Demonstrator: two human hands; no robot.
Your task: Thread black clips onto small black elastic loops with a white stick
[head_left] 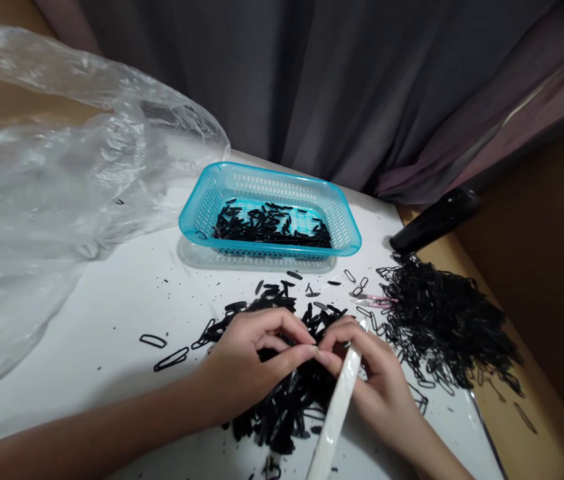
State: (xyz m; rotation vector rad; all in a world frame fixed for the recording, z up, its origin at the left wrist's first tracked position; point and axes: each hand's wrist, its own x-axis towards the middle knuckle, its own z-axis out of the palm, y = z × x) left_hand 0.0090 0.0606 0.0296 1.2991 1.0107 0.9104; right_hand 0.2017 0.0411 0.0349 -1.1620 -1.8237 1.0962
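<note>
Left hand (249, 363): fingers pinched narrow, can't tell on what. Black pieces (273, 419) piled on table (127, 300) beneath both hands. Right hand (382, 377): fingers pinched, also holding white stick (335, 421); loose grip could swing stick, scatter pieces.

Your left hand (249, 363) bare, slim fingers, smooth back, narrow wrist; your left forearm (112, 433) bare along whole visible length, slender, widening toward frame edge; your right hand (393, 383) bare too, slim fingers, narrow wrist; your right forearm (437, 453) bare, only short stretch visible; nails too small to make out clearly
</note>
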